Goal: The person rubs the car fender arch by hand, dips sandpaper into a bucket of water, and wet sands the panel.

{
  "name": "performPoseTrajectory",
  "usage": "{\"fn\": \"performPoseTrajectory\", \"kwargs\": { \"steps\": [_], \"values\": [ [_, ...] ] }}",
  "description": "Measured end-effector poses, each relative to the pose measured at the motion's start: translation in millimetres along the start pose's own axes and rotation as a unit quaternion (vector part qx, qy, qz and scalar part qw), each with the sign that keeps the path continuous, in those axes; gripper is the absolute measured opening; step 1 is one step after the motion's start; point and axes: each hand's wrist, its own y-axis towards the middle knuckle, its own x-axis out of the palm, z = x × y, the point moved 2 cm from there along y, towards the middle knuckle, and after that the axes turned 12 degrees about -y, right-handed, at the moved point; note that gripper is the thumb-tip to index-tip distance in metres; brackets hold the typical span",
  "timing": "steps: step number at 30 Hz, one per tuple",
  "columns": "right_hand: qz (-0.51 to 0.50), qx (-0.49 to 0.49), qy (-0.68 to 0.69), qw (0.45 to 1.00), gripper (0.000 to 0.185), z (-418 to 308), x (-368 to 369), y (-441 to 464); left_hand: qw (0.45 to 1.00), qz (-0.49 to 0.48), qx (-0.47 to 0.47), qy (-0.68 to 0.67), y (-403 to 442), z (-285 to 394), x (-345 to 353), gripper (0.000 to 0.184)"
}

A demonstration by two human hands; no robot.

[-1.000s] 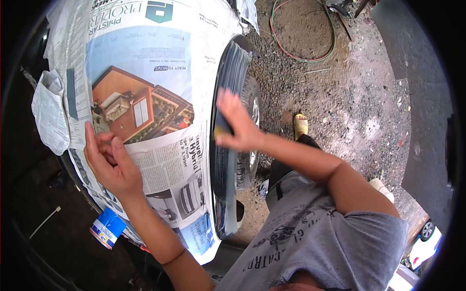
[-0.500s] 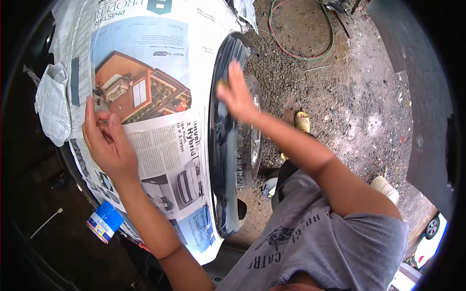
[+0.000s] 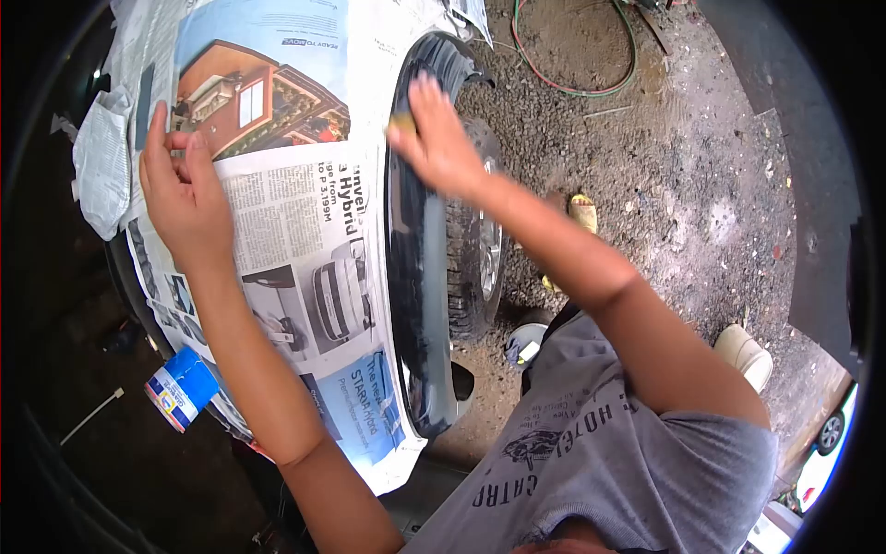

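Across the upper end of a dark, glossy fender panel [image 3: 420, 305] lies my right hand [image 3: 443, 143], fingers stretched upward and slightly blurred. A small yellowish pad [image 3: 403, 123] shows at its thumb side, pressed against the panel; most of it is hidden under the hand. My left hand [image 3: 189, 198] rests by the newspaper sheets [image 3: 277, 208] that mask the car body. Its fingers are loosely bent and apart, with nothing seen in them. Greyish smears mark the panel below my right hand.
A tire [image 3: 469, 268] stands right of the panel. A blue-and-white can [image 3: 182, 388] sits at lower left, near crumpled masking paper [image 3: 101, 166]. A red-and-green hose [image 3: 628, 69] loops on the gravel. A sandalled foot [image 3: 583, 212] and a pale shoe [image 3: 744, 358] are at right.
My right hand has slid up along the panel with the yellowish pad. The view has shifted, so the newspaper, can and left hand sit higher and farther left.
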Motion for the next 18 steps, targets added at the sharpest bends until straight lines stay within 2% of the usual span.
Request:
{"fn": "performPoseTrajectory", "kwargs": {
  "steps": [3, 6, 9, 12, 15, 16, 18],
  "values": [
    [-0.031, -0.101, -0.055, 0.993, 0.088, -45.4, 4.3, -113.2, 1.0, -0.009, 0.011, -0.009, 1.1, -2.0, -0.1, 0.046],
    [-0.107, -0.171, -0.124, 0.972, 0.086, -42.1, -5.3, -122.7, 1.0, -0.013, 0.009, 0.001, 0.3, -0.5, -0.5, 0.046],
    [-0.026, -0.1, -0.076, 0.992, 0.087, -15.9, -5.5, -48.8, 1.0, -0.012, 0.012, 0.009, -1.3, 3.1, -0.9, 0.046],
    [-0.023, -0.068, -0.05, 0.996, 0.087, -18.4, -7.8, -35.6, 0.999, -0.001, 0.033, 0.001, -0.3, 1.8, -0.4, 0.047],
    [-0.056, -0.138, -0.09, 0.985, 0.086, -45.0, -10.2, -103.6, 1.0, -0.014, 0.01, 0.007, -2.0, 2.9, -2.1, 0.045],
    [-0.057, -0.157, -0.065, 0.984, 0.084, -51.1, -11.1, -121.7, 1.0, -0.012, 0.017, -0.002, -2.5, 1.7, -2.2, 0.045],
    [-0.063, -0.157, -0.075, 0.983, 0.083, -37.9, -10.1, -113.0, 0.999, -0.007, 0.028, -0.017, -2.9, -2.6, -1.9, 0.046]
  ]
}}
